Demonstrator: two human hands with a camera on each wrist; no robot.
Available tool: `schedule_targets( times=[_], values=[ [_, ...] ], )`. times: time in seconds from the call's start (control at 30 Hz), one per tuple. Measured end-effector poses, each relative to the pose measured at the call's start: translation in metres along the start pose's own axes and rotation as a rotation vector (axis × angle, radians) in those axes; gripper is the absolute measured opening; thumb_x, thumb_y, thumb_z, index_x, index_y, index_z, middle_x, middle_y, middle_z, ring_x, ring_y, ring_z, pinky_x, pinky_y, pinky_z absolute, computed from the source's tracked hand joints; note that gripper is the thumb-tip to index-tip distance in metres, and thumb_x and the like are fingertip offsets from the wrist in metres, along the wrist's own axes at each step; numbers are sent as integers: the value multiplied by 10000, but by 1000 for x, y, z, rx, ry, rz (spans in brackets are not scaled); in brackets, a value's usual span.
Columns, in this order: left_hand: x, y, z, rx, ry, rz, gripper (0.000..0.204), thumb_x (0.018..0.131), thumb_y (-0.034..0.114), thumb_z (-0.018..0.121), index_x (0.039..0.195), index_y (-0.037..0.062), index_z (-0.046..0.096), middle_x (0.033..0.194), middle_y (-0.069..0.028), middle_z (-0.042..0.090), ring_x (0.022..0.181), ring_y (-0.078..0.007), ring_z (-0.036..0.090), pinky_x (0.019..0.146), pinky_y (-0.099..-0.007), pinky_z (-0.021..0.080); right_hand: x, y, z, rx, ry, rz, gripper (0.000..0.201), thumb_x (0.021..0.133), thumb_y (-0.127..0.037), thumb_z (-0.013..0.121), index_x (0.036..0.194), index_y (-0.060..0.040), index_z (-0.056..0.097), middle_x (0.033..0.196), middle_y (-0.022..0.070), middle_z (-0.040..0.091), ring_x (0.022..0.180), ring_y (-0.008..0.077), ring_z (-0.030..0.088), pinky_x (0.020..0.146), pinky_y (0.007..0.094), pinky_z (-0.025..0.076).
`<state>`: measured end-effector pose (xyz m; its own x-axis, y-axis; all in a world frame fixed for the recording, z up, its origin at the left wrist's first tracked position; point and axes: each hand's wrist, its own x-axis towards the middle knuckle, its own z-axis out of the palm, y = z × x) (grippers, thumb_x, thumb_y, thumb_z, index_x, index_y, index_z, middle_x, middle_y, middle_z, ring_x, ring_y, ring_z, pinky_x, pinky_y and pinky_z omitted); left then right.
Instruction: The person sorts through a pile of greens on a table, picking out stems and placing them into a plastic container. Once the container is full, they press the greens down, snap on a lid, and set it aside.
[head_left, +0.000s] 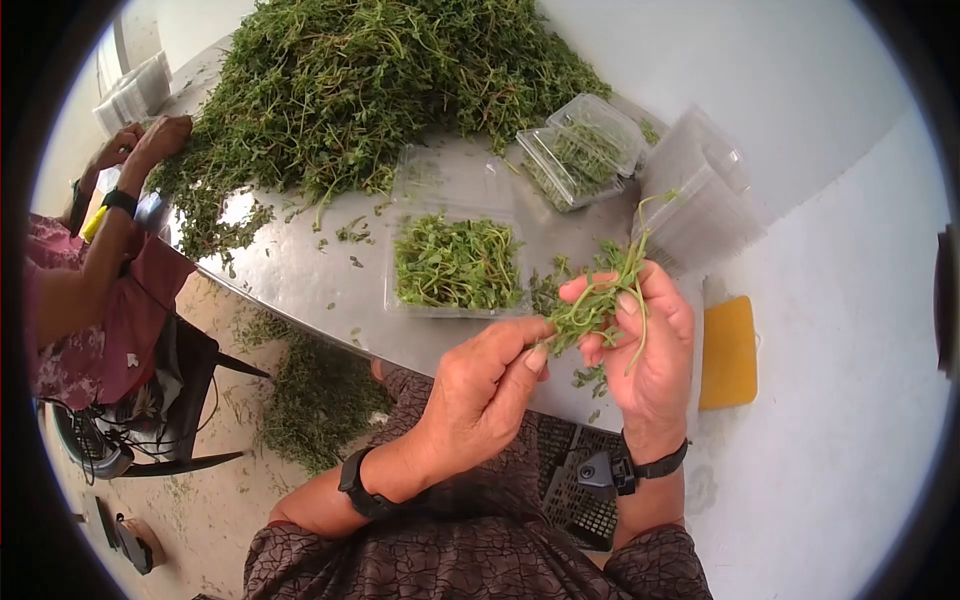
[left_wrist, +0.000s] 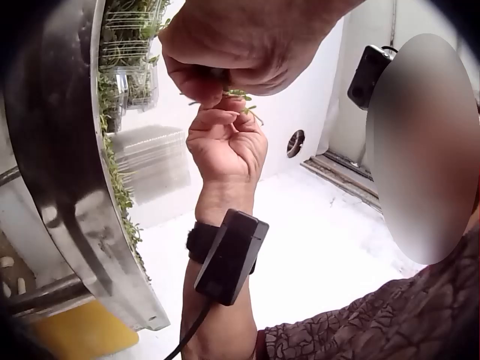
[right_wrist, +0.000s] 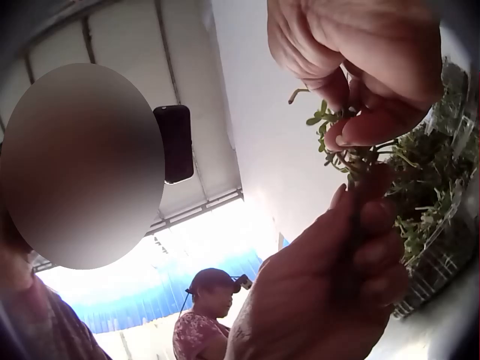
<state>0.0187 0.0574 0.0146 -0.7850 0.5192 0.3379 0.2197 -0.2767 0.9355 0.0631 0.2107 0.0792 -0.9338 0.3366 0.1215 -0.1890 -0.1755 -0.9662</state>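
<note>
Leafy green sprigs [head_left: 590, 310] with long pale stems lie across my right hand [head_left: 655, 340], its thumb pressed on them and its fingers curled behind. My left hand [head_left: 485, 385] pinches the left end of the same bunch between thumb and forefinger. Both hands meet just above the table's near edge. In the right wrist view leaves [right_wrist: 330, 131] poke out between the two hands. Just beyond them sits an open clear plastic box [head_left: 455, 265] filled with cut greens. Behind it a large heap of the same greens [head_left: 390, 90] covers the back of the metal table [head_left: 300, 270].
Another filled clear box [head_left: 580, 155] stands at the back right, beside stacked empty boxes [head_left: 700, 190]. A yellow board [head_left: 728, 352] is at the right, against the wall. At the left, another person's hands [head_left: 150, 145] are at the heap. More greens [head_left: 320, 400] lie on the floor.
</note>
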Motion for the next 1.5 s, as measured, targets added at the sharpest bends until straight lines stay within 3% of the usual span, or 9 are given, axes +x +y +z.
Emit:
schedule_targets(
  times=[0.17,0.4,0.67,0.8,0.97,1.1,1.23,1.33,1.5],
  values=[
    [2,4,-3,185,-6,109,101,873,-1,586,962,-14,633,735,-145,605,612,-287,603,566,-363,477,1,8,-3,178,-42,73,158,967,-116,491,1042,10,548,873,144,673,559,139,605,481,253,489],
    [3,3,-3,397,133,286,76,781,-31,579,848,2,596,697,-149,574,604,-349,598,528,-399,474,-9,1,16,32,35,118,111,928,-104,462,951,-6,507,702,119,576,412,89,426,339,254,419],
    [8,-1,-12,492,260,396,109,824,-32,515,822,6,617,657,-55,587,503,-169,543,472,-307,419,-13,-1,11,265,-70,208,134,928,-61,470,1004,36,521,730,134,605,451,136,513,348,267,433],
    [10,14,-46,399,435,65,118,881,-2,527,831,2,633,651,-54,590,534,-125,555,504,-315,462,-19,-7,2,135,46,14,142,917,-61,482,998,45,531,701,118,589,445,128,497,347,273,443],
    [21,18,-65,98,508,121,218,1036,135,476,1057,-7,639,779,-16,620,674,-48,499,602,-210,380,-6,-8,-14,-19,188,66,118,895,-32,469,936,34,558,687,90,591,445,98,470,375,272,436],
    [31,3,-67,183,457,359,176,990,24,514,1102,-16,644,907,-78,685,872,-130,641,778,-251,500,-5,1,-21,-57,186,106,107,886,-27,475,921,25,562,697,92,604,432,90,457,390,266,431],
    [46,-2,-76,511,325,473,231,931,-48,541,1126,13,648,997,-98,702,936,-210,664,899,-336,493,-3,4,-27,-113,145,142,90,895,-26,486,908,13,567,712,99,629,431,84,476,397,256,433],
    [48,-2,-78,694,106,413,377,894,-85,475,1214,39,629,1269,-112,650,1202,-294,598,1141,-507,292,-2,6,-29,-119,164,158,88,908,-32,489,903,10,566,715,96,636,437,81,491,403,240,433],
    [48,-5,-81,565,111,380,386,928,2,458,1285,38,600,1350,-143,591,1337,-309,482,1183,-510,198,-1,12,-33,-163,157,165,88,916,-42,495,905,9,568,719,88,637,440,65,484,410,225,434]
  ],
)
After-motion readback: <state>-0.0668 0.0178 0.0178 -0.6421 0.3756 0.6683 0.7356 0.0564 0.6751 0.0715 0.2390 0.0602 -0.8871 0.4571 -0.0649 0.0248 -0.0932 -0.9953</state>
